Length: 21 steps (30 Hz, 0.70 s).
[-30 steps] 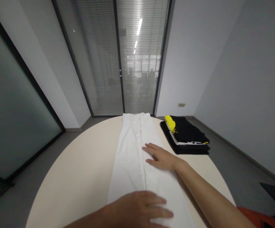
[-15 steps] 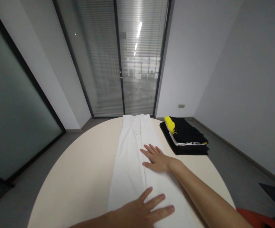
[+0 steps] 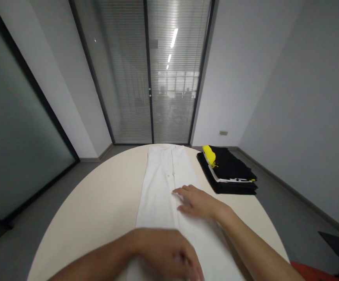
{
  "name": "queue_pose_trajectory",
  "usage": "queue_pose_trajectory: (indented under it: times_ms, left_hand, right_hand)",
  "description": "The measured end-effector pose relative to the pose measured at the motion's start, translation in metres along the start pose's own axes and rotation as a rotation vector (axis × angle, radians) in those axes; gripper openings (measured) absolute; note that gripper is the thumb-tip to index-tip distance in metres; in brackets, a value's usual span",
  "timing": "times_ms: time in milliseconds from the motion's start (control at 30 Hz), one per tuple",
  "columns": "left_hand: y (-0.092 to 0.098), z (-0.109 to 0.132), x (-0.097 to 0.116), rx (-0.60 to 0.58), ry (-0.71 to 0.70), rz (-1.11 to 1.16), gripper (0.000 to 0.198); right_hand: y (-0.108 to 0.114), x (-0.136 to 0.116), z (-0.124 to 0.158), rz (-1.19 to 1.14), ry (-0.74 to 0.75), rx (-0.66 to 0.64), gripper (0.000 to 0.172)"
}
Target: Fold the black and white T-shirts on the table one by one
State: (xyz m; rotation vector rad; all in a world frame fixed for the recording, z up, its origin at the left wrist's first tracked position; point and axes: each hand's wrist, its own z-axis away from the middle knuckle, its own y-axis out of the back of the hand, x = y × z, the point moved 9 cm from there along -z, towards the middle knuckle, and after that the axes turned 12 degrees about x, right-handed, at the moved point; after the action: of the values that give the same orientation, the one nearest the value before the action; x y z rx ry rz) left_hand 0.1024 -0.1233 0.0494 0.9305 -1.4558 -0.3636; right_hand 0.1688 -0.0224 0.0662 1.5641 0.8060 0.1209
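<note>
A pair of white trousers (image 3: pixel 160 187) lies lengthwise on the round table, its narrower end at the far edge. Some small marks or ties show along its middle seam. Over the right half of the cloth, my right hand (image 3: pixel 197 202) rests with palm down, index finger stretched out and the other fingers partly bent. My left hand (image 3: pixel 169 249) is nearer to me, above the lower part of the trousers, with its wrist bent and fingers pointing down. Motion blurs those fingers, and the back of the hand hides part of them.
A stack of folded dark clothes (image 3: pixel 231 168), with a yellow patch on top, sits at the table's right side. The pale round table (image 3: pixel 99 207) has a curved edge. Behind it stands a glass partition with blinds (image 3: pixel 172 117). Something red (image 3: pixel 310 271) shows at lower right.
My left hand has turned from spread fingers to bent, pointing down, and shifted slightly left. My right hand's fingers have drawn in and moved a little toward me.
</note>
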Motion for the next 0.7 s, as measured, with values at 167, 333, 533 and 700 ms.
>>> queue_pose_trajectory:
  times_ms: [167, 333, 533, 700]
  left_hand:
    - [0.118, 0.002, -0.085, 0.713, 0.52, -0.374, 0.022]
    - [0.132, 0.01, -0.137, 0.781, 0.797, -0.576, 0.032]
    - [0.127, 0.001, -0.149, 0.772, 0.9, -0.743, 0.029]
    - [0.125, -0.002, -0.153, 0.789, 0.863, -0.764, 0.02]
  right_hand:
    - [-0.005, 0.026, -0.017, -0.078, 0.028, 0.199, 0.034]
    - [-0.013, 0.042, -0.024, -0.095, -0.045, 0.266, 0.034]
    - [-0.013, 0.046, -0.026, -0.144, -0.124, 0.292, 0.032]
    - [-0.017, 0.056, -0.038, -0.198, -0.242, 0.244, 0.03]
